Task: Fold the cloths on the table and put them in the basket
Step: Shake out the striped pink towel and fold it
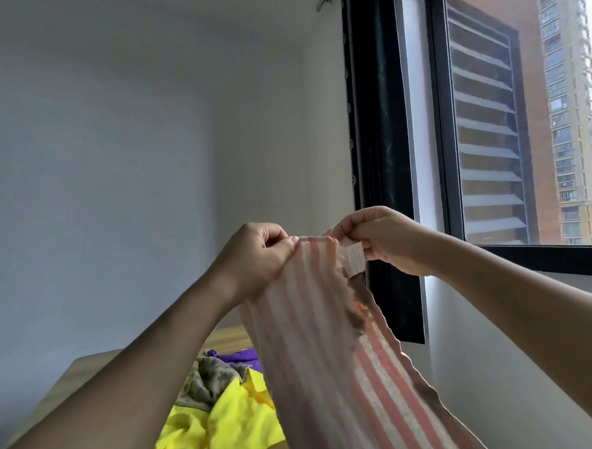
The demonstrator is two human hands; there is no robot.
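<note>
Pink-and-white striped cloth (331,342) hangs long-axis down from its top edge; left hand (255,257) and right hand (388,240) pinch adjacent corners, raised above wooden tabletop (89,372); basket unseen.

Person, head view: two forearms and two hands visible, entering from the near left and near right edges. Left hand (255,257): bare, no glove, ring or watch; forearm bare along its whole visible length, no sleeve in frame. Right hand (384,240): bare, no ring, bracelet or watch; forearm likewise uncovered to the frame edge. Fingernails short and unpainted where they show.
</note>
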